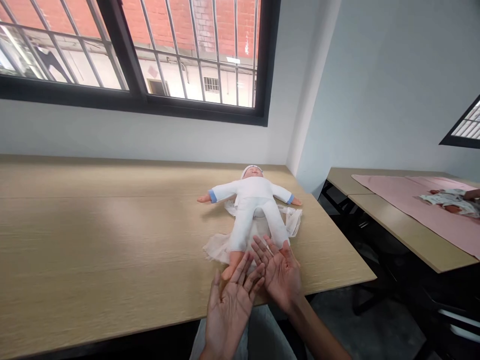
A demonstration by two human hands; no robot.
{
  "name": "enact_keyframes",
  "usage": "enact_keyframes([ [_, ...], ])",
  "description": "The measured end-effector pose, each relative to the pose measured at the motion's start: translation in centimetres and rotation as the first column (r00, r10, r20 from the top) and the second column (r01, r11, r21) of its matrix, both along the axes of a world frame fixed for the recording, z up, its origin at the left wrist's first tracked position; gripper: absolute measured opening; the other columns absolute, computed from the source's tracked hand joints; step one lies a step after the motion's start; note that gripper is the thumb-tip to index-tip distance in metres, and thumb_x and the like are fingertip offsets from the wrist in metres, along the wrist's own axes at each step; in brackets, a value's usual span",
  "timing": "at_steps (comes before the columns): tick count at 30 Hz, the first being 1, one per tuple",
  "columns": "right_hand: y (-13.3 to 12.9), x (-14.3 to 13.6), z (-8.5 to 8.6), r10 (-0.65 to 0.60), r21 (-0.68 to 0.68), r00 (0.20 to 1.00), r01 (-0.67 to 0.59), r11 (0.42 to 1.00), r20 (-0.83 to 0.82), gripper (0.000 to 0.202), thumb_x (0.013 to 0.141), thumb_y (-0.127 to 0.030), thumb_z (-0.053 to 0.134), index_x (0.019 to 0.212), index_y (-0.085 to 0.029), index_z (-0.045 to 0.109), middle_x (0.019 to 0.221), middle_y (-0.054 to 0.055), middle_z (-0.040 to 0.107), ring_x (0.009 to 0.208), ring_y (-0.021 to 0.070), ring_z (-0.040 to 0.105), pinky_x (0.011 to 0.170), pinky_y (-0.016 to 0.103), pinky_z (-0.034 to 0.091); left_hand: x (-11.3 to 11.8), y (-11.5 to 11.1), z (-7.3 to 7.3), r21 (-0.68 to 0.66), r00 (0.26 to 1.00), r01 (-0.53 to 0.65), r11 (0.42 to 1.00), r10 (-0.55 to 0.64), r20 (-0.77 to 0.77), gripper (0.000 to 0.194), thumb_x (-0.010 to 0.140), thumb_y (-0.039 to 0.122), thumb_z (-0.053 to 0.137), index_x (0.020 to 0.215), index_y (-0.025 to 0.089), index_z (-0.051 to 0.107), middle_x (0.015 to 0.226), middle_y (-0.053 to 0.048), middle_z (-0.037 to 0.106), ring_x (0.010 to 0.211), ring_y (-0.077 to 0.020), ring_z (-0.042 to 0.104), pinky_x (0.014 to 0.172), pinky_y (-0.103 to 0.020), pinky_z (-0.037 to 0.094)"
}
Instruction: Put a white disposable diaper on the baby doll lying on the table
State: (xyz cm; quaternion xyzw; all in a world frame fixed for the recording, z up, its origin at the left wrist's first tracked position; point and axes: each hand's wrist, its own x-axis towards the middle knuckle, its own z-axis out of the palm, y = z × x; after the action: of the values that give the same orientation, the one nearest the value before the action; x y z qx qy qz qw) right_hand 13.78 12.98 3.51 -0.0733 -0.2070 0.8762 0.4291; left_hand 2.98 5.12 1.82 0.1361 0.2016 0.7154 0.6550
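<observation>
A baby doll (255,192) in a white outfit with blue cuffs and a white cap lies face up on the wooden table, arms spread and legs toward me. Beneath it is a crumpled, thin white cloth (217,247). My left hand (233,305) is palm up with fingers spread, in front of the doll's bare foot on the left. Beside it, my right hand (279,272) is also palm up and open, over the lower end of the doll's other leg, whose foot is hidden. Neither palm holds anything; the fingertips of both hands are close together.
The wooden table (93,250) runs along a wall beneath a barred window (198,55). On the right, across a gap, a second table (397,225) bears a pink cloth (405,192) and another doll (450,200), with a person's hand (471,194) at it.
</observation>
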Motion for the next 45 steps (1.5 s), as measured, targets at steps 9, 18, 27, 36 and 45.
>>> enact_keyframes([
  [9,-0.2,2.5,4.9,-0.385,0.739,0.796,-0.113,0.664,0.467,0.031,0.089,-0.038,0.051,0.116,-0.025,0.06,0.118,0.006,0.061,0.112,0.0223,0.055,0.104,0.045,0.035,-1.6,-0.7,3.9,0.065,0.508,-0.25,0.966,0.188,-0.841,0.025,0.077,0.041,0.063,0.086,0.02,0.07,0.096,-0.007,0.069,0.1,-0.0276,0.058,0.098,-0.041,0.041],
  [18,3.4,1.2,2.1,-0.903,0.664,0.339,-0.743,-0.084,0.264,0.033,0.069,-0.029,0.073,0.098,-0.016,0.064,0.098,0.011,0.066,0.107,0.0298,0.053,0.108,0.049,0.026,-3.2,4.0,-0.1,0.296,-0.017,-0.344,0.891,0.309,-0.951,0.047,0.073,0.033,0.061,0.119,0.025,0.057,0.124,-0.011,0.044,0.116,-0.0317,0.047,0.102,-0.055,0.035],
  [27,3.0,0.8,0.6,-0.951,0.699,0.277,-0.707,-0.107,0.135,0.013,0.078,-0.008,0.053,0.083,-0.015,0.063,0.079,0.012,0.066,0.096,0.0282,0.057,0.101,0.044,0.034,-6.5,4.2,1.1,0.271,-0.005,-0.27,0.924,0.279,-0.96,0.046,0.067,0.03,0.065,0.114,0.027,0.063,0.114,-0.009,0.05,0.112,-0.0298,0.05,0.102,-0.049,0.037],
  [36,6.2,3.0,4.5,-0.887,0.815,-0.009,-0.391,0.428,0.461,0.016,0.091,-0.031,0.04,0.088,-0.021,0.051,0.067,0.004,0.058,0.055,0.0187,0.049,0.059,0.029,0.032,-9.4,4.1,1.1,0.253,-0.057,-0.167,0.953,0.247,-0.967,0.048,0.071,0.023,0.061,0.118,0.032,0.061,0.122,-0.006,0.052,0.106,-0.0267,0.055,0.091,-0.038,0.047],
  [45,12.3,0.4,9.2,-0.941,0.9,0.094,-0.335,0.278,0.325,0.026,0.095,-0.035,0.025,0.083,-0.022,0.044,0.064,-0.001,0.048,0.062,0.0177,0.047,0.059,0.026,0.028,-7.3,4.6,0.7,0.3,-0.154,-0.176,0.938,0.275,-0.949,0.051,0.068,0.024,0.058,0.118,0.029,0.059,0.119,-0.007,0.052,0.099,-0.0252,0.06,0.085,-0.038,0.05],
])
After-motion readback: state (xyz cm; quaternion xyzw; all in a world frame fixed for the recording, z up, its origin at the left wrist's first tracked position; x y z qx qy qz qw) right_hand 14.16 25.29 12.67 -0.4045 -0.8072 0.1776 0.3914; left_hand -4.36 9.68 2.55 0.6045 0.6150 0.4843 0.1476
